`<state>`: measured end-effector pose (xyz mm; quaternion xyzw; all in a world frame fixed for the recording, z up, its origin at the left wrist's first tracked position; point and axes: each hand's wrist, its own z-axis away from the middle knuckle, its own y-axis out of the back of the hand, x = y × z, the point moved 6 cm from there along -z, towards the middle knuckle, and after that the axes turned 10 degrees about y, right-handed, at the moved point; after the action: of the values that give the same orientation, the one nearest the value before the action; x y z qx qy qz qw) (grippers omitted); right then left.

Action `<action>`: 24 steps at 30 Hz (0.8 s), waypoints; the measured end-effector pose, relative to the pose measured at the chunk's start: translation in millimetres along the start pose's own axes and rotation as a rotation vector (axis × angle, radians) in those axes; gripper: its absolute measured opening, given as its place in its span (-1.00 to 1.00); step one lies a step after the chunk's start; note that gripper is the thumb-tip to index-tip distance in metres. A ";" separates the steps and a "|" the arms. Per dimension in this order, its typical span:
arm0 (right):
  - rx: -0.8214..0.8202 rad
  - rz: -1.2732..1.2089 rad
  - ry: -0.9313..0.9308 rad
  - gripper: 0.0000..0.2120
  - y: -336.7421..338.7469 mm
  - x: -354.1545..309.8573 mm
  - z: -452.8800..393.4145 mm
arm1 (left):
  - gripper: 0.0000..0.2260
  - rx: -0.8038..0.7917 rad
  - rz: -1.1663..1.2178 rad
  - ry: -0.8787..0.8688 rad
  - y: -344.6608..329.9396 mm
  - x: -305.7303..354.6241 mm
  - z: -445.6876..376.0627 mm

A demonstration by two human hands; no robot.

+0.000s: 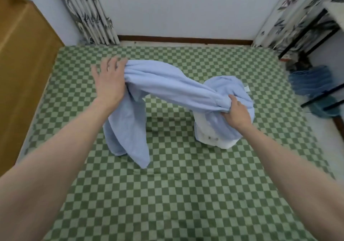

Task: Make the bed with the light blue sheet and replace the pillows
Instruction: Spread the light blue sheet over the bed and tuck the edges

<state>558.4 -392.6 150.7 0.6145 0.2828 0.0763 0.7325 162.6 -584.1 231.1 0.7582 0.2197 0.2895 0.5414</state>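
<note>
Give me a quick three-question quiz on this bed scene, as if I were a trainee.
1. True or false: the light blue sheet is already spread flat over the green checked mattress.
2. Which of the hands grips the sheet nearer the wooden headboard: A) left hand B) right hand?
3. Fill in: the curtains hang at the ___ side of the bed.

Key: 1 false, it is bunched up between both hands; 2 A; 3 far.

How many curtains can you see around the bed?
2. One curtain hangs at the far left corner beside the wooden headboard; the other curtain hangs at the far right corner. More may lie outside the frame.
</note>
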 end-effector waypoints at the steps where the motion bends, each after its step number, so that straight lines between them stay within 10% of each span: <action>1: -0.175 0.013 -0.080 -0.32 -31.5 14.2 3.3 | -0.48 -0.207 -0.037 0.130 -38.9 -18.7 16.6; 4: -0.529 0.136 -0.103 -0.21 -119.9 41.0 28.7 | -0.41 -0.581 0.008 0.400 -141.6 -80.3 101.3; 10: -0.591 0.212 0.147 -0.28 -243.1 24.3 84.5 | -0.54 -0.999 0.269 0.833 -262.0 -145.7 312.9; 14: -0.442 0.044 0.330 -0.19 -295.7 -27.4 49.7 | -0.33 -0.911 0.391 0.881 -326.0 -152.2 349.8; 18: -0.646 0.220 0.403 0.08 -403.1 -61.2 12.8 | -0.23 -0.662 0.321 0.810 -407.7 -150.2 320.9; 24: -0.369 0.289 0.374 -0.69 -463.0 -22.0 -13.2 | -0.80 -0.475 -0.027 0.436 -414.6 -230.8 323.6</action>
<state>424.3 -499.3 -280.3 0.4800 0.3037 0.3419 0.7486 203.6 -826.3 -288.1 0.5278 0.2667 0.4809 0.6473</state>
